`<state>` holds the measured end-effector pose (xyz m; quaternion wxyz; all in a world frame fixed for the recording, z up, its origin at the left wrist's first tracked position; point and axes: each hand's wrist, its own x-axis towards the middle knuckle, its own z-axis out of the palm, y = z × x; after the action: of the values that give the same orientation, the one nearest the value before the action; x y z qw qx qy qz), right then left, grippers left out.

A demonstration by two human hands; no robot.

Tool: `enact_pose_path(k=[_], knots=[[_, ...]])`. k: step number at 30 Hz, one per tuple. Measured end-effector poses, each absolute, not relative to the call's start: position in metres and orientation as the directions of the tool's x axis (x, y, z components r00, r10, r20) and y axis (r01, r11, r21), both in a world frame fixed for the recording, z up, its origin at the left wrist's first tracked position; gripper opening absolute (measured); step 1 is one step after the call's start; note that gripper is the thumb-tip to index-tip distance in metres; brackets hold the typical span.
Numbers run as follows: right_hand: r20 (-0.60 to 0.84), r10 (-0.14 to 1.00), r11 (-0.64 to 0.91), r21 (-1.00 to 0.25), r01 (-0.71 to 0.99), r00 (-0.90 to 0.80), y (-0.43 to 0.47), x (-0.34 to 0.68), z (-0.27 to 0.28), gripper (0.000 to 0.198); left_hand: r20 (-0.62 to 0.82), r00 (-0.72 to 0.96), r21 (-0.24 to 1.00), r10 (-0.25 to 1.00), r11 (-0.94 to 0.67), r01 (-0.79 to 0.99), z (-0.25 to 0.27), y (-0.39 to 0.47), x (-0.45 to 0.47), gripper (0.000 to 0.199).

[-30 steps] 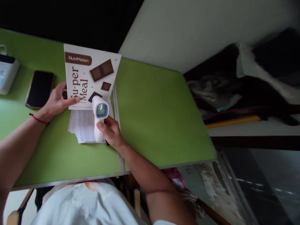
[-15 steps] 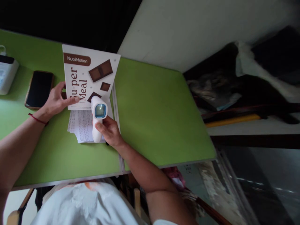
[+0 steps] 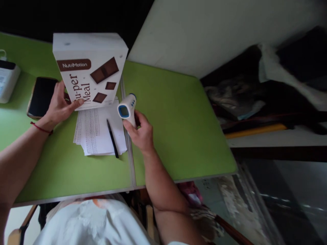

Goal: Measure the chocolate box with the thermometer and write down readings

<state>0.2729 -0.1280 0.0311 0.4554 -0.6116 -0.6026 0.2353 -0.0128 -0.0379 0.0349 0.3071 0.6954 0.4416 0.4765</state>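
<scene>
My left hand [image 3: 61,105] grips the lower left edge of a white box [image 3: 102,88] printed "NutriMotion" with chocolate pieces, its thumb on the front face. The box is upright and tipped so its top side shows. In my right hand [image 3: 142,132] is a white infrared thermometer [image 3: 127,109] with a blue-rimmed screen, held to the right of the box and apart from it; the fingers wrap round its handle. Below the box lie sheets of printed paper [image 3: 94,136], with a black pen [image 3: 112,137] resting on them.
A dark phone [image 3: 42,97] lies left of my left hand on the green table [image 3: 178,126]. At the far left stands a white device [image 3: 9,80] with a cable. A pale wall [image 3: 173,37] rises behind, and a cluttered shelf [image 3: 237,98] is to the right.
The thermometer has moved right, away from the box front, and turned. The box has tilted and shifted up and left, showing its top. The pen on the papers has come into view.
</scene>
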Motion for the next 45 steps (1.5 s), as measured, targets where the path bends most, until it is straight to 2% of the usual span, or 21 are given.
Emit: enact_pose_path(k=[3,6,13,17,19,22,25,28,30,32,36,39,42,45], knots=[[0.220,0.961,0.039,-0.704,0.710,0.166,-0.120,0.284,0.023,0.046,0.451,0.155,0.735,0.879,-0.464,0.494,0.030,-0.028,-0.017,0.087],[0.171,0.970,-0.040,-0.592,0.805,0.174,-0.117,0.285,0.019,0.040,0.431,0.169,0.725,0.886,-0.452,0.519,0.026,-0.021,-0.019,0.095],[0.145,0.981,-0.046,-0.470,0.881,0.129,-0.118,0.283,0.017,0.036,0.429,0.142,0.707,0.892,-0.430,0.561,0.023,-0.019,-0.019,0.074],[0.151,0.982,-0.041,-0.401,0.915,0.111,-0.120,0.281,0.020,0.040,0.351,-0.012,0.795,0.936,-0.292,0.531,0.022,-0.028,-0.019,0.071],[0.212,0.973,-0.012,-0.359,0.933,0.094,-0.123,0.277,0.025,0.047,0.344,-0.112,0.812,0.932,-0.235,0.533,0.024,-0.039,-0.015,0.065],[0.335,0.942,0.114,-0.380,0.918,0.021,-0.132,0.268,0.033,0.041,0.385,-0.139,0.807,0.913,-0.260,0.530,0.035,-0.067,-0.003,0.053],[0.305,0.948,0.235,-0.486,0.842,-0.089,-0.142,0.255,0.035,0.023,0.340,0.107,0.795,0.934,-0.347,0.498,0.046,-0.106,0.013,0.035],[0.178,0.968,0.245,-0.527,0.814,-0.176,-0.147,0.245,0.031,0.020,0.352,0.463,0.611,0.813,-0.575,0.545,0.049,-0.143,0.025,0.008],[0.137,0.970,0.245,-0.503,0.829,-0.203,-0.148,0.242,0.028,0.019,0.386,0.628,0.422,0.676,-0.735,0.532,0.046,-0.159,0.028,0.010],[0.155,0.963,0.269,-0.500,0.823,-0.221,-0.147,0.242,0.027,0.023,0.380,0.731,0.244,0.567,-0.824,0.511,0.042,-0.168,0.028,0.018],[0.297,0.914,0.406,-0.657,0.635,-0.278,-0.144,0.251,0.029,0.029,0.307,0.806,0.009,0.506,-0.849,0.529,0.042,-0.175,0.028,0.026],[0.370,0.883,0.464,-0.784,0.412,-0.289,-0.146,0.256,0.029,0.035,0.252,0.812,-0.085,0.527,-0.823,0.561,0.046,-0.181,0.031,0.028],[0.397,0.895,0.444,-0.843,0.304,-0.206,-0.152,0.255,0.026,0.045,0.237,0.805,-0.133,0.544,-0.802,0.582,0.050,-0.188,0.034,0.029],[0.418,0.906,0.422,-0.868,0.261,-0.073,-0.160,0.248,0.027,0.026,0.227,0.798,-0.149,0.558,-0.790,0.595,0.051,-0.191,0.036,0.030]])
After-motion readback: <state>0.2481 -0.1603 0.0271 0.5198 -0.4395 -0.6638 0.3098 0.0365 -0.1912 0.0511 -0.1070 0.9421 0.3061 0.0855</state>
